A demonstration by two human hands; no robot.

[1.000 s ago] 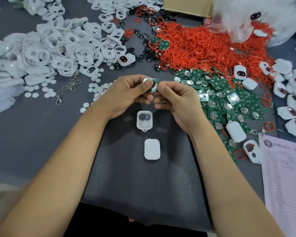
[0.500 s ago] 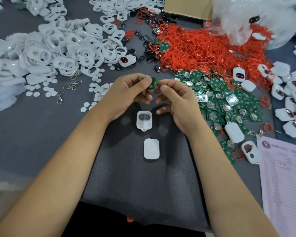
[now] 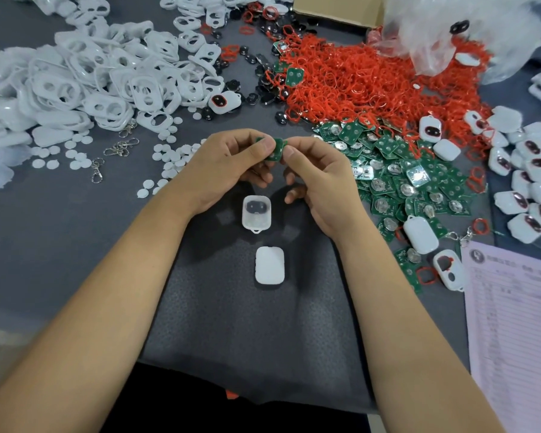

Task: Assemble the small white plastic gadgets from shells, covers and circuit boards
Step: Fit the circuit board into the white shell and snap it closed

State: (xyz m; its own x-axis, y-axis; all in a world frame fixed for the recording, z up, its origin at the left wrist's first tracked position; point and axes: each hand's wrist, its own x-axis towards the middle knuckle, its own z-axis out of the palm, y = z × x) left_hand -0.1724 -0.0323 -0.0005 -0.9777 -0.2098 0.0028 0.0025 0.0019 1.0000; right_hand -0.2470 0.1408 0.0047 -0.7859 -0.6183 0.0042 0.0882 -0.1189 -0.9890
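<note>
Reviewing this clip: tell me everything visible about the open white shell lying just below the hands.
The open shell is a small rounded-rectangle tray of translucent white plastic, lying hollow side up on the dark mat. A dark insert with two rounded lobes shows inside its upper half. A small loop tab sticks out of its near edge. It lies between the wrists, apart from both hands, and apart from the closed white cover nearer the person. Nothing but the mat touches it.

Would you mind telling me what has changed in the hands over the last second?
The green circuit board has been turned between the fingertips: a second ago its shiny metal side faced the camera, now a green face does. Both the left hand and right hand keep their grip on it. The open shell and white cover lie unmoved below.
</note>
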